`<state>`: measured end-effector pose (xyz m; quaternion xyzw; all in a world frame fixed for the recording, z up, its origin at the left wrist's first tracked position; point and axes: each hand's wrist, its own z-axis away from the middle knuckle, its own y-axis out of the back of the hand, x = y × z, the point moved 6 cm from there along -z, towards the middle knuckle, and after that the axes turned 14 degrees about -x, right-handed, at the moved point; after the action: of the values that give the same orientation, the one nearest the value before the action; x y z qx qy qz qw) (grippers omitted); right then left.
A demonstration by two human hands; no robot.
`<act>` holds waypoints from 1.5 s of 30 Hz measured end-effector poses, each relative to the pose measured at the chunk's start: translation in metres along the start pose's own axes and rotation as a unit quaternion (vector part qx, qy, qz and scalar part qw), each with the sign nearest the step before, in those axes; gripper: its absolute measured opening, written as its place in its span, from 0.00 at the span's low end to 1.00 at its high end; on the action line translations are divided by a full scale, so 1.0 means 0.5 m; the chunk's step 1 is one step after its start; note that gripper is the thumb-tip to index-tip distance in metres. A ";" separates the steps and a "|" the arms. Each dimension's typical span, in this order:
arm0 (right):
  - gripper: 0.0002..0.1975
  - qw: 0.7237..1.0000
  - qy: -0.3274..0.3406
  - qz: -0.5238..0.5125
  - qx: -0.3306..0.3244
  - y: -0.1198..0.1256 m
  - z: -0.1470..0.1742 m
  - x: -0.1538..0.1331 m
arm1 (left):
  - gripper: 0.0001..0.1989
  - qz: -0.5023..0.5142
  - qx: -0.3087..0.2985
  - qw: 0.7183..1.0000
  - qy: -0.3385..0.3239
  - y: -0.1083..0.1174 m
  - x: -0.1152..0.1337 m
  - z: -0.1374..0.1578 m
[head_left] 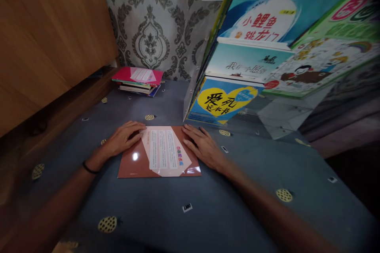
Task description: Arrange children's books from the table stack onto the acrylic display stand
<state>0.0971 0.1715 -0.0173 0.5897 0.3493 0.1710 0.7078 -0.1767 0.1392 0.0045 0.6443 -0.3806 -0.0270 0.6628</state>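
A thin brown book [130,168] with a pale pink printed panel lies flat and closed on the blue patterned cloth. At its upper left corner rests my left hand [124,138], fingers stretched out onto the cover, a dark band on that wrist. My right hand [204,148] lies along the book's upper right edge, its fingers extended and touching the cover. Neither hand is closed round anything. The underside of the book is hidden.
A clear display rack [192,95] holding several picture books [227,101] stands at the right. Behind on the left is a stack of books [136,77] with a red one on top. A wooden cabinet [53,35] borders the left side, and patterned wallpaper [150,39] covers the back.
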 end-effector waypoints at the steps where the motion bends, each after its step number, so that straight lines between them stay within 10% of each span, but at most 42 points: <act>1: 0.27 1.000 0.000 -0.004 0.001 0.000 0.001 0.005 | 0.17 -0.001 -0.003 1.000 0.002 0.001 0.001 0.000; 19: 0.51 0.995 0.049 -0.038 -0.075 -0.014 0.112 0.021 | 0.22 -0.026 -0.031 0.998 0.046 0.009 0.024 -0.008; 37: 0.24 0.998 -0.017 0.012 0.058 0.043 -0.021 0.056 | 0.20 -0.059 -0.016 0.998 0.023 0.005 0.018 -0.007; 45: 0.21 0.996 -0.014 0.041 0.073 0.034 -0.023 0.059 | 0.21 -0.168 -0.064 0.983 -0.024 -0.048 0.155 0.019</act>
<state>0.1126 0.2034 -0.0104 0.6562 0.3263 0.1653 0.6600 -0.1159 0.0866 0.0187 0.6543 -0.2801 -0.1775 0.6796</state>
